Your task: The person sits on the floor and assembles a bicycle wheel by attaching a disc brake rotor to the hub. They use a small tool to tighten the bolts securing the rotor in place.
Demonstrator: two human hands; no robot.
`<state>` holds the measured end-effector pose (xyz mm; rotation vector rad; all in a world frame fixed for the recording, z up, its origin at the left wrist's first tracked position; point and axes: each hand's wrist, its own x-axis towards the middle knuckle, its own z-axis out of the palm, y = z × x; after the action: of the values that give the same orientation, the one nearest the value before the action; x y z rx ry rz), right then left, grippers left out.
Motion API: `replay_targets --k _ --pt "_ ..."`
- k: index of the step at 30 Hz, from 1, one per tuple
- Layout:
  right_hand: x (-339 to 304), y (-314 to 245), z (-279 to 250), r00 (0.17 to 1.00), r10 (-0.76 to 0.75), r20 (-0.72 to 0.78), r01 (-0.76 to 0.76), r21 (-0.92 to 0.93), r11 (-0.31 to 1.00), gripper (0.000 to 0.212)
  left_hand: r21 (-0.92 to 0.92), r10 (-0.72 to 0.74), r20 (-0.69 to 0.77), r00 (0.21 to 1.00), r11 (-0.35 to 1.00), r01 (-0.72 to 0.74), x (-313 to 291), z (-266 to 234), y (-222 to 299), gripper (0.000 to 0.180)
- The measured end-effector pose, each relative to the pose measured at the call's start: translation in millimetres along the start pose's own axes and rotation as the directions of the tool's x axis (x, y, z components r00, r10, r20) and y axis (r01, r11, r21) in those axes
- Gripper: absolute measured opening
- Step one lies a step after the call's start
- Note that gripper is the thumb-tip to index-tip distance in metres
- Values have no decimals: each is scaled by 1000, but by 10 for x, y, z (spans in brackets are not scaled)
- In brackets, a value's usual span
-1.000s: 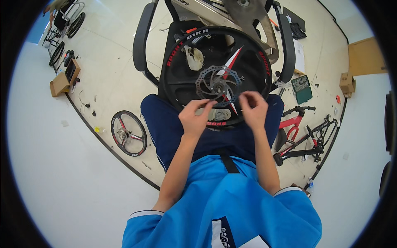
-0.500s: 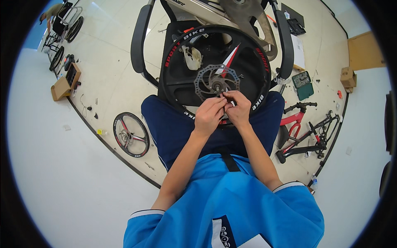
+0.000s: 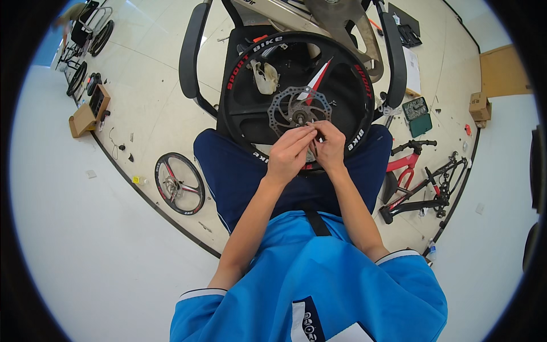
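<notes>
A black bicycle wheel (image 3: 230, 117) with red and white markings lies across the chair seat and reaches over my thighs. On its hub sits a silver perforated brake disc (image 3: 274, 121). My left hand (image 3: 289, 150) and my right hand (image 3: 330, 146) meet at the disc's near edge, just below the hub axle (image 3: 300, 118). Both are closed, thumbs and fingertips pinched together. Whatever small thing they grip is too small and covered to name. A crumpled whitish glove-like piece (image 3: 265, 78) rests inside the wheel.
Chair armrests (image 3: 194, 51) flank the wheel, and a beige frame part (image 3: 279, 12) lies beyond it. Another wheel (image 3: 180, 183) is on the floor at left. At right are a red and black bicycle frame (image 3: 419, 191) and a green case (image 3: 420, 124). Cardboard boxes (image 3: 85, 119) stand farther off.
My fingertips have shifted slightly over the disc's near edge, my right fingers curling a little closer. The wheel stays almost in place. A person at far left is now blurred by movement.
</notes>
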<state>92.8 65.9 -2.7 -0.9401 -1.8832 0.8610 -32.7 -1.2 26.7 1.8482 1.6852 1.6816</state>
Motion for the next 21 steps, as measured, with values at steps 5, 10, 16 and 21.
replay_targets --k 5,10,16,21 --pt "17 -73 -15 997 66 33 -66 -10 998 31 -24 -81 -15 997 996 80 -48 8 -43 21" --pt "5 -128 56 992 98 -76 -100 -23 995 24 19 -117 -99 988 993 120 -58 76 -19 20" --pt "-21 -114 39 994 67 -82 -62 70 996 23 -35 -103 -12 995 994 103 34 6 83 25" --pt "13 -121 -54 994 100 52 -101 21 995 29 -72 -19 72 997 997 24 -38 -33 -8 28"
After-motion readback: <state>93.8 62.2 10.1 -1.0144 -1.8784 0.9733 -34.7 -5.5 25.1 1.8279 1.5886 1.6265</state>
